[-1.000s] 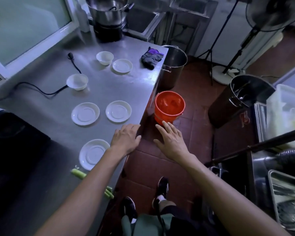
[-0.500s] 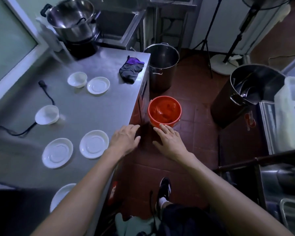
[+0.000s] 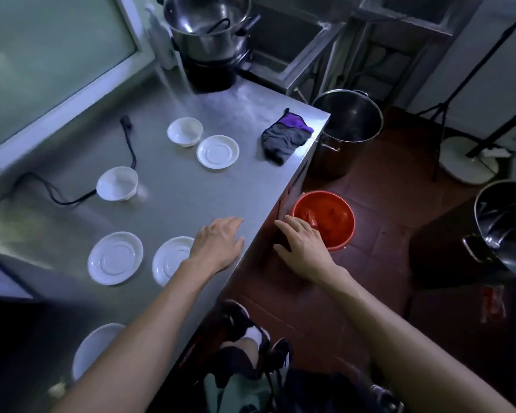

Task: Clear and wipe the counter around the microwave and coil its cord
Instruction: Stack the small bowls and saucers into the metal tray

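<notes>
The steel counter (image 3: 191, 186) carries several white saucers, such as a saucer (image 3: 217, 151) and another saucer (image 3: 115, 258), and two white bowls (image 3: 185, 132) (image 3: 117, 183). A black cord (image 3: 57, 195) with its plug (image 3: 126, 121) lies loose across the counter's left. A grey and purple cloth (image 3: 285, 138) sits crumpled near the far right corner. The dark microwave (image 3: 9, 338) fills the lower left. My left hand (image 3: 218, 242) hovers empty over the counter's right edge, partly covering a saucer (image 3: 170, 260). My right hand (image 3: 303, 245) hangs empty beyond the edge, above an orange bucket (image 3: 325, 219).
A steel pot (image 3: 209, 22) stands on a black burner at the counter's far end. On the red tiled floor are a tall steel stockpot (image 3: 346, 129), a dark bin (image 3: 486, 234) and a fan base (image 3: 466, 156). A sink (image 3: 283, 40) lies beyond.
The view has swung and moved forward along the counter, so the dishes and cloth look closer. Both hands have kept their spread pose at the counter's edge.
</notes>
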Available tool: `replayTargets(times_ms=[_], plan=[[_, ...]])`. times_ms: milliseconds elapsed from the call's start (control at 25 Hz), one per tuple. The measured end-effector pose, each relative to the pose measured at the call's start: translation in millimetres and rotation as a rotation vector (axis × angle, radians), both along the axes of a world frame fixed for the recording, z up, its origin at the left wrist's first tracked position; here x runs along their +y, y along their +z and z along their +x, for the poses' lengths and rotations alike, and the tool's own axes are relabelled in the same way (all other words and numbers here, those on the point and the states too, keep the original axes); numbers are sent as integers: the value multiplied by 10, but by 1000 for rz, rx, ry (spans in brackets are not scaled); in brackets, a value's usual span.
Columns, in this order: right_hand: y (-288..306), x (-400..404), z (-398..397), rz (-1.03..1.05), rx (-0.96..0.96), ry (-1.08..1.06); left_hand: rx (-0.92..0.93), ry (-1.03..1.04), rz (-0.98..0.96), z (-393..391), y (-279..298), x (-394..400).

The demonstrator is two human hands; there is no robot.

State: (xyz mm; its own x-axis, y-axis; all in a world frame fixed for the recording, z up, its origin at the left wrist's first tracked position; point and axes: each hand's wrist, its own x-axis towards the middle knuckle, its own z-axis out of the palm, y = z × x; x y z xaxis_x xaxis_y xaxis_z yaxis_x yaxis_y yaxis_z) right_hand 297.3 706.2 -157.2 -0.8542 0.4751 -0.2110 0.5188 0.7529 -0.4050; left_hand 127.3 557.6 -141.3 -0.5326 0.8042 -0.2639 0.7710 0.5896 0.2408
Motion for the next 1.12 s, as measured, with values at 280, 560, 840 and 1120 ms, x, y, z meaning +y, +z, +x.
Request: replayTargets(times_ms=[280, 560, 840, 1120], plan=[[-1, 234, -1160, 41, -96, 161, -52, 174, 45, -968, -172, 148], [54, 300, -2118, 74, -128, 304, -60, 329, 84, -1599, -155, -86], [3, 401, -2951, 143, -125, 441, -86, 478, 83, -1998, -270, -185], [-199, 769, -3751, 115, -120, 526, -111, 599, 86, -2425, -339, 114]])
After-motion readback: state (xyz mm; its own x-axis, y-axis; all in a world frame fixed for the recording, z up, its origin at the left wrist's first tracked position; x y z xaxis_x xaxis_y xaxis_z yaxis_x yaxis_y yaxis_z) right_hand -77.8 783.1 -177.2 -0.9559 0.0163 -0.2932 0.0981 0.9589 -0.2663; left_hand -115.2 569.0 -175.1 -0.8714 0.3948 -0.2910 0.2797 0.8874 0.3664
